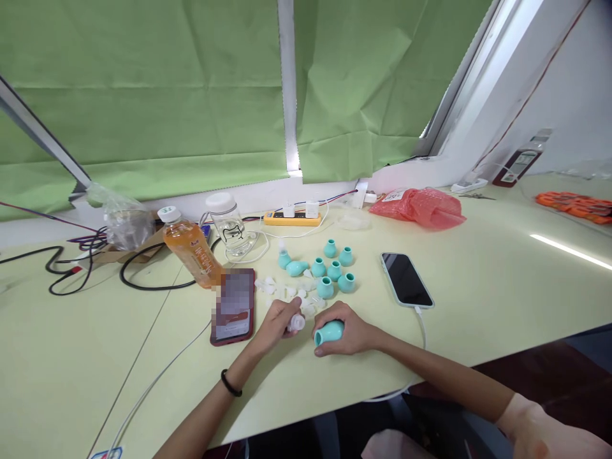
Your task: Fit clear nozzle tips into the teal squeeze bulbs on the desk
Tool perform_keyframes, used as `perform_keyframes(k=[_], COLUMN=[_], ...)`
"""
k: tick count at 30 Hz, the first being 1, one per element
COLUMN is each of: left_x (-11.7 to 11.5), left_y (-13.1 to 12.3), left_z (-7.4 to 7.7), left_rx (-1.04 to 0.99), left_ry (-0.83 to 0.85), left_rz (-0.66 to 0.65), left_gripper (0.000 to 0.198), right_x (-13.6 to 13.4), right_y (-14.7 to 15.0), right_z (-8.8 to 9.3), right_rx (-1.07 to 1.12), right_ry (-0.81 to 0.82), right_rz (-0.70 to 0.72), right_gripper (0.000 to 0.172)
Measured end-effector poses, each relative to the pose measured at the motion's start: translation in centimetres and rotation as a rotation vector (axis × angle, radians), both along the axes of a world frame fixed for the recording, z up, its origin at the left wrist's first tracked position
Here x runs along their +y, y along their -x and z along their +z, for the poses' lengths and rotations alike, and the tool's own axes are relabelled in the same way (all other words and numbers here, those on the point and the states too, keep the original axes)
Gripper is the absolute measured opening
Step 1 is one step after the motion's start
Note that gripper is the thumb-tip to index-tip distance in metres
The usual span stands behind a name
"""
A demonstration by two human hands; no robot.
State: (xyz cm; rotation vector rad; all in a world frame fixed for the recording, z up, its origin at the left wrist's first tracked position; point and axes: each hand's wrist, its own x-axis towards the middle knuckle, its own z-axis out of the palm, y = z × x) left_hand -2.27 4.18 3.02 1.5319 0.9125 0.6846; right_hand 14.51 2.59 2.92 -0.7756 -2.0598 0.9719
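Observation:
My left hand (278,324) is closed on a small translucent white plastic piece (297,322), its round end facing right. Close beside it, my right hand (351,326) wraps round a turquoise bulb (329,333), whose open mouth points left toward that piece; the two are apart. Just beyond my hands lie several loose translucent plastic pieces (289,292). Behind these, several turquoise bulbs (325,287) stand with their mouths up. One turquoise bulb (297,268) lies on its side, and another bulb (284,259) has a translucent piece in its top.
Left of my hands lies a dark red phone (234,306) near an orange drink bottle (194,252) and a clear cup (229,226). A yellow power strip (291,219) and red plastic bag (418,208) lie behind. A charging phone (406,280) is to the right.

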Motion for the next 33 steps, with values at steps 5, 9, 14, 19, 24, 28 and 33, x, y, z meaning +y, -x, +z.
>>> perform_keyframes(k=[5,9,14,19,24,28,33], left_x=[-0.1,0.1,0.3,0.5,0.5,0.5,0.4], left_y=[-0.3,-0.9,-1.2,-1.2,-1.0,-1.0,-1.0], left_z=[-0.4,-1.3,-1.8,-2.2,-2.5,-2.3,-2.3], left_rx=[0.452,0.898,1.079,1.114,1.047,1.019,1.012], left_ry=[-0.554,-0.849,-0.921,-0.973,-0.988,-0.960,-0.955], left_rz=[0.037,-0.036,-0.010,0.085,0.122,0.116,0.114], left_gripper=[0.042,0.029,0.028,0.024,0.021,0.022,0.023], right_x=[1.1,2.2,3.7,6.4,11.6,15.6,17.9], right_y=[-1.4,-2.5,-4.3,-4.9,-2.7,-0.8,-0.4], right_z=[1.0,2.5,4.9,7.2,6.9,4.8,2.7], right_rx=[0.123,0.225,0.199,0.058,-0.041,-0.445,-0.619], right_ry=[0.011,-0.036,-0.165,-0.268,-0.322,-0.247,-0.217], right_rz=[-0.128,-0.258,-0.386,-0.504,-0.502,-0.467,-0.433], right_gripper=[0.021,0.020,0.019,0.023,0.030,0.026,0.019])
